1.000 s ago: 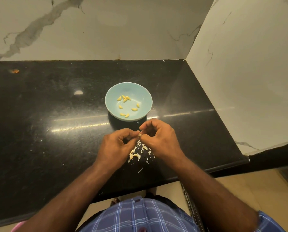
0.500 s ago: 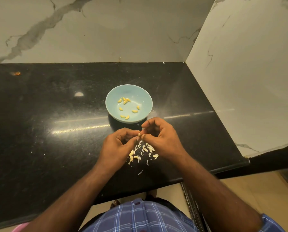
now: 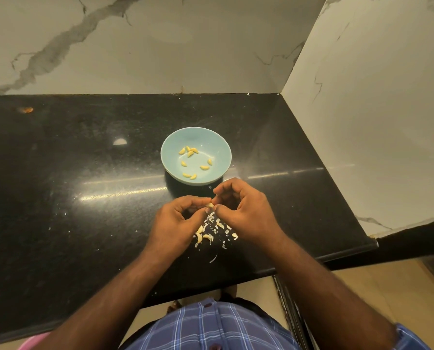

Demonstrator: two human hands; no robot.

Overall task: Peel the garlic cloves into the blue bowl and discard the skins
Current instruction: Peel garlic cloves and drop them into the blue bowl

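Observation:
A blue bowl (image 3: 171, 140) stands on the black counter and holds several peeled yellow garlic cloves (image 3: 205, 167). Just in front of it, my left hand (image 3: 178, 223) and my right hand (image 3: 246, 213) meet fingertip to fingertip. Between them they pinch one small garlic clove (image 3: 210, 205). Under the hands lies a heap of white garlic skins (image 3: 219, 227) with a few unpeeled cloves (image 3: 200, 236) at its left side.
The black granite counter (image 3: 84, 198) ends at a marble wall behind and a marble wall on the right. Its front edge runs close below my hands. An orange speck (image 3: 27, 109) lies far left. A pink object (image 3: 31, 343) shows at the bottom left.
Both hands stay together in front of the bowl with the clove between them. More of the skin heap shows below the hands than a second ago.

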